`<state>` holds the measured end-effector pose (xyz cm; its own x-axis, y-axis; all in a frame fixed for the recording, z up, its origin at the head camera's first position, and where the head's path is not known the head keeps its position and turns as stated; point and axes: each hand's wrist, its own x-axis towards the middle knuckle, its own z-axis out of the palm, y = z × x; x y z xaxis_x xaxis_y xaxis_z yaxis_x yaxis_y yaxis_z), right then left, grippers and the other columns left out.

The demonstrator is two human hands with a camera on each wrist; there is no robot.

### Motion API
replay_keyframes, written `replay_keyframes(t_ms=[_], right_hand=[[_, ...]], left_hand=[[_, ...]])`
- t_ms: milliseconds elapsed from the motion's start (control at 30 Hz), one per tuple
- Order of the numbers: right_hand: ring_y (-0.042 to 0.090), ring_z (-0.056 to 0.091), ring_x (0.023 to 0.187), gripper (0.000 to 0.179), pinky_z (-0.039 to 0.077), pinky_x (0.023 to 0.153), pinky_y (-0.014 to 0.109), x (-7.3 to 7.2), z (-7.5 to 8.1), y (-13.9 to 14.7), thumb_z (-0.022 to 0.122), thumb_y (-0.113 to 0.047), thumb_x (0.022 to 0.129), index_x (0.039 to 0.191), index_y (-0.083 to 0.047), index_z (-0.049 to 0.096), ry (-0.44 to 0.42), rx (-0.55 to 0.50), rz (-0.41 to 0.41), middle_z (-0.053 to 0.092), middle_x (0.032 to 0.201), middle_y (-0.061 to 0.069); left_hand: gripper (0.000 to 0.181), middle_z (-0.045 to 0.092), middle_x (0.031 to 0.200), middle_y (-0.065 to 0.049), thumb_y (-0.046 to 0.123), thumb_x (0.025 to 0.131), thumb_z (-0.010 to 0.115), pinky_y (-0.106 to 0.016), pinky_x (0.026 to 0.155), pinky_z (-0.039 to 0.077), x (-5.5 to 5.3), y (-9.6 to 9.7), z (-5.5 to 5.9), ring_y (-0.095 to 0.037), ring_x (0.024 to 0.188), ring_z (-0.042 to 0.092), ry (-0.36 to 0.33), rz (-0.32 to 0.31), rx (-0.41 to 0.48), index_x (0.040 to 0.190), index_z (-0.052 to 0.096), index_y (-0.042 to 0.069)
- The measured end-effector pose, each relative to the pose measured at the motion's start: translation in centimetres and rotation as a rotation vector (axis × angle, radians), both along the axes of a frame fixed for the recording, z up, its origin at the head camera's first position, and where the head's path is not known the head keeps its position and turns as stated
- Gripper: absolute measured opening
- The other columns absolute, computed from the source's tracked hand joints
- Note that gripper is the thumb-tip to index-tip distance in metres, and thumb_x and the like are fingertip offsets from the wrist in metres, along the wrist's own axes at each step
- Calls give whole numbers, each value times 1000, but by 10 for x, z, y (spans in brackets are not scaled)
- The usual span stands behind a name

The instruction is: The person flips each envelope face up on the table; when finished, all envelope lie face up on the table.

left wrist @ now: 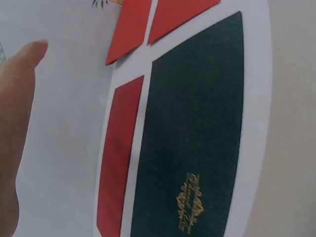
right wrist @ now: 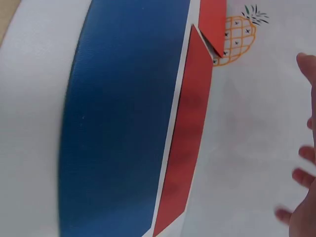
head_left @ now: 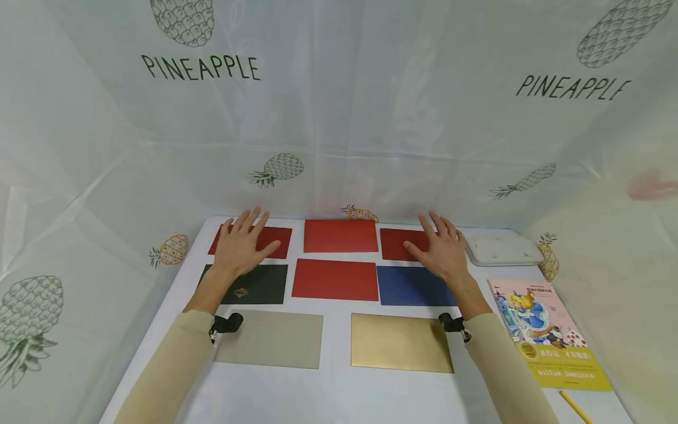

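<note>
Cards (head_left: 335, 280) lie flat in three rows on the white table (head_left: 335, 391), the far row along its back edge. Narrow gaps part most cards; a wider one separates the grey card (head_left: 272, 338) from the gold card (head_left: 401, 343). The left hand (head_left: 239, 247) and right hand (head_left: 444, 250) hold nothing, fingers spread. Only the left wrist view shows lettering in the green card's (left wrist: 192, 113) emblem (left wrist: 190, 203); only the head view shows the book (head_left: 548, 335).

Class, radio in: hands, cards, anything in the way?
Left hand, right hand: both empty. Eight cards, three rows. Head view: hands partly hide some.
</note>
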<state>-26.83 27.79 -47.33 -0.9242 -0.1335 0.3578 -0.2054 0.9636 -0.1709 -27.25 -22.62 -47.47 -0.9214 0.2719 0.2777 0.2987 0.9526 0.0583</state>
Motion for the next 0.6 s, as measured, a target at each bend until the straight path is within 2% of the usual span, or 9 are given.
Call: replay_keyframes(t_ms=[100, 167, 267, 433, 600], right_hand=[[43, 33, 137, 84, 31, 102, 70, 3, -3, -2, 67, -59, 86, 153, -16, 42, -3, -65, 72, 34, 159, 14], [43, 36, 134, 80, 33, 103, 67, 6, -5, -3, 70, -54, 86, 151, -14, 45, -18, -107, 123, 39, 155, 14], [41, 39, 135, 78, 31, 108, 66, 10, -9, -7, 73, -52, 87, 150, -14, 48, -67, -143, 188, 44, 151, 14], [37, 41, 136, 75, 29, 111, 66, 18, -20, -18, 74, -50, 87, 148, -15, 49, -199, -155, 264, 47, 150, 13], [35, 42, 136, 72, 36, 108, 64, 27, -32, -30, 75, -51, 86, 146, -18, 53, -300, -156, 295, 47, 150, 10]], left_hand=[[85, 26, 165, -9, 66, 92, 53, -62, 114, 20, 4, 0, -5, -36, 147, 28, 7, -84, 22, 159, 31, 19], [84, 29, 164, -8, 66, 91, 56, -61, 113, 23, 7, 1, -10, -35, 144, 32, -11, -130, 41, 158, 34, 19], [84, 33, 162, -7, 66, 91, 57, -61, 112, 24, 10, 4, -17, -35, 142, 35, -78, -174, 82, 158, 35, 20], [84, 42, 156, -11, 65, 89, 61, -63, 113, 23, 16, 9, -31, -36, 141, 38, -222, -186, 184, 156, 38, 20], [86, 48, 152, -10, 66, 86, 65, -63, 112, 26, 23, 15, -40, -34, 139, 41, -284, -203, 201, 154, 41, 21]])
